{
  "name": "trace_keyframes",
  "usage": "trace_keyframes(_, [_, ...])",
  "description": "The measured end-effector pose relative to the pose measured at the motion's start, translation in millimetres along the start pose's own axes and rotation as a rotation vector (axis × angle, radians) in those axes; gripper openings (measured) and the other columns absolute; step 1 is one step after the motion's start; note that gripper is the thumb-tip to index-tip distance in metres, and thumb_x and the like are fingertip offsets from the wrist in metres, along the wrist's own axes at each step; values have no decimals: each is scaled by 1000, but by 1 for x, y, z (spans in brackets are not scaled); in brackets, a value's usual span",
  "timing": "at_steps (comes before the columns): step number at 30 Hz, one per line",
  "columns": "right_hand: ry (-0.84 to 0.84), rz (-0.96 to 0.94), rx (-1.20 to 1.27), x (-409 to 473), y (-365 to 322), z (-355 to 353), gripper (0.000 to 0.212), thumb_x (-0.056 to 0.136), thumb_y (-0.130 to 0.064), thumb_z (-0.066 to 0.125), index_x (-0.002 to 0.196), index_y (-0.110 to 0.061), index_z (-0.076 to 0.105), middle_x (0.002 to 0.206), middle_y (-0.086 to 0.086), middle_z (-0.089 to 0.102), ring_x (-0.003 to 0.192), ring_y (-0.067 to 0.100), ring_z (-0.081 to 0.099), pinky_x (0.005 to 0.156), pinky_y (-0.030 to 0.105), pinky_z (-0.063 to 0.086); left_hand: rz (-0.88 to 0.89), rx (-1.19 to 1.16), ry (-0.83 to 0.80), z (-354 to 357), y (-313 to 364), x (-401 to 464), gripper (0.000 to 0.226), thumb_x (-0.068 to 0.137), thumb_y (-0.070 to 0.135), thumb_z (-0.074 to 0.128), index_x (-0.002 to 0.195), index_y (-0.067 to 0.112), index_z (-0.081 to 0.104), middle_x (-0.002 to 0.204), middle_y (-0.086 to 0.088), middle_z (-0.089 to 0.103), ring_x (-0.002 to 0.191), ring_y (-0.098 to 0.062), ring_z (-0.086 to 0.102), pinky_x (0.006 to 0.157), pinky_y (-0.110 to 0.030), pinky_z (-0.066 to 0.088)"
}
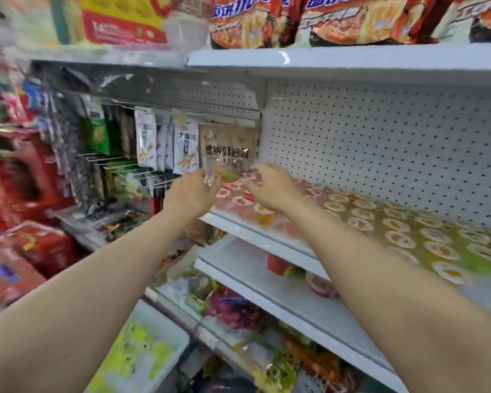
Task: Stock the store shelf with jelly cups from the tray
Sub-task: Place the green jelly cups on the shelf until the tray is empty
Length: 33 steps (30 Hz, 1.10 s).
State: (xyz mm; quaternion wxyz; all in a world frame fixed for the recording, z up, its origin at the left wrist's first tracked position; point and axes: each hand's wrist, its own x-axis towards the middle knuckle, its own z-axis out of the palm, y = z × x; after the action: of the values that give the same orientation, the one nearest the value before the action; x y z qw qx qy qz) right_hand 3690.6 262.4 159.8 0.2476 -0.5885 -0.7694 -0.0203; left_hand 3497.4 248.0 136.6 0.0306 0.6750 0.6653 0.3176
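Jelly cups [240, 200] lie just beyond both your hands; left hand [194, 191] pinches one (blurred), right hand [270, 185] grip unclear

1. Shelf [255, 225]: white; its back panel [394, 143] was white with a regular grid of small dark holes.
2. Jelly cups [394, 231]: lids white with red, orange or yellow centres; bodies ran from red at the left to yellow-green at the right.
3. Tray [165, 333]: white, contents yellow-green.
4. Noodle packs [352, 18] on the top shelf: red and orange with white lettering.
5. Hanging packet [228, 146]: brown with black characters.
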Motion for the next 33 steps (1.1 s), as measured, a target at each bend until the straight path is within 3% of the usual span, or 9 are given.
trace_keyframes(3, [-56, -51, 50, 11, -49, 40, 46, 96, -50, 52, 133, -21, 56, 144, 10, 51, 131, 31, 46, 99, 38, 43, -61, 66, 9, -13, -57, -7, 49, 95, 51, 49, 127, 13, 52, 116, -14, 64, 103, -36, 61, 82, -44, 54])
trace_keyframes(6, [-157, -81, 112, 20, -89, 81, 50, 97, -47, 53, 136, -16, 54, 144, 10, 50, 134, 32, 42, 104, 40, 40, -120, 121, -14, -17, -112, -14, 49, 94, 54, 49, 122, 13, 51, 110, -14, 64, 97, -37, 61, 76, -44, 54])
trace_keyframes(10, [-249, -142, 109, 33, -124, 141, 48, 95, -50, 52, 129, -17, 56, 131, 7, 57, 124, 29, 48, 95, 48, 48, -240, 137, -55, -13, -176, -21, 55, 96, 51, 49, 134, 12, 48, 124, -14, 60, 110, -36, 58, 85, -45, 51])
trace_keyframes(15, [-415, -188, 115, 48, -152, 228, 56, 98, -52, 49, 145, -21, 44, 144, 4, 49, 130, 28, 45, 97, 46, 48, -395, 158, -95, 9, -250, -29, 54, 97, 49, 47, 137, 13, 44, 127, -17, 56, 114, -39, 54, 87, -47, 49])
trace_keyframes(20, [-592, -253, 128, 50, -166, 338, 47, 99, -47, 49, 125, -10, 57, 127, 10, 59, 119, 32, 54, 88, 40, 47, -550, 129, -155, 65, -329, -46, 52, 96, 48, 51, 132, 10, 49, 128, -17, 56, 114, -39, 54, 88, -47, 49])
trace_keyframes(23, [-760, -234, 164, 47, -163, 404, 53, 98, -44, 52, 141, -13, 47, 141, 11, 50, 128, 33, 48, 97, 41, 45, -649, 116, -214, 108, -370, -57, 52, 96, 46, 53, 132, 9, 49, 129, -19, 57, 117, -39, 53, 91, -47, 46])
trace_keyframes(27, [-939, -222, 152, 37, -147, 480, 56, 98, -49, 52, 142, -15, 48, 141, 9, 52, 124, 30, 51, 95, 42, 48, -804, 43, -300, 166, -412, -78, 58, 96, 44, 55, 142, 10, 44, 137, -18, 54, 126, -36, 50, 97, -42, 41])
trace_keyframes(33, [-1217, -106, 117, 12, -109, 581, 53, 99, -44, 54, 141, -12, 49, 145, 11, 51, 129, 31, 50, 98, 38, 45, -1020, -96, -450, 262, -454, -124, 59, 96, 42, 57, 144, 11, 42, 136, -18, 55, 124, -36, 50, 94, -38, 40])
